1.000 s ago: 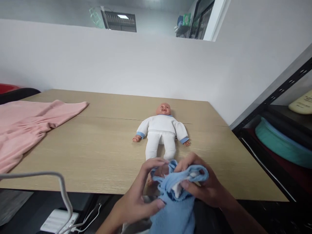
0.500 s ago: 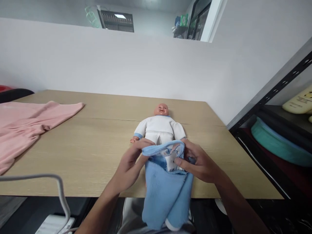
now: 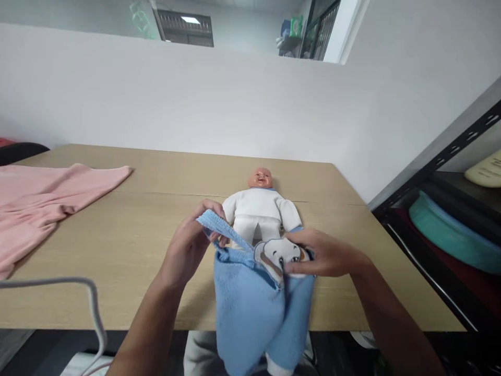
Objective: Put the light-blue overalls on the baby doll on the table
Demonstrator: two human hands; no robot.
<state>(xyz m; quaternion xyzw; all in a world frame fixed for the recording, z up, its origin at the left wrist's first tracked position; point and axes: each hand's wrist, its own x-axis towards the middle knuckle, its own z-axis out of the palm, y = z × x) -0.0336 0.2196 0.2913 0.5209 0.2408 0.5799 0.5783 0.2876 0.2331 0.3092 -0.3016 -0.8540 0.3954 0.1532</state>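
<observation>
Grasping left hand [image 3: 190,243]: we pinch a blue strap [image 3: 220,224] between thumb and fingers, holding it above the garment's left side.
Right hand [image 3: 331,253]: we grip the garment by its animal-face patch [image 3: 275,255], thumb on the front; the fingers behind are mostly hidden from us.
Blue garment [image 3: 250,308]: hanging between our hands at the table's near side, its lower part falling past the near edge in front of our grey trousers [image 3: 200,355].
Doll [image 3: 259,202]: lying face up beyond the garment, head to the far side, dressed in white; we cannot see its lower legs behind the cloth.
Table [image 3: 148,250]: wood-toned, with a pink cloth [image 3: 47,196] spread on the left.
Grey cable [image 3: 93,303]: curving at the near left.
Rack [image 3: 442,162]: standing right of the table, holding a teal item [image 3: 450,237] and a cream bottle [image 3: 487,171].
</observation>
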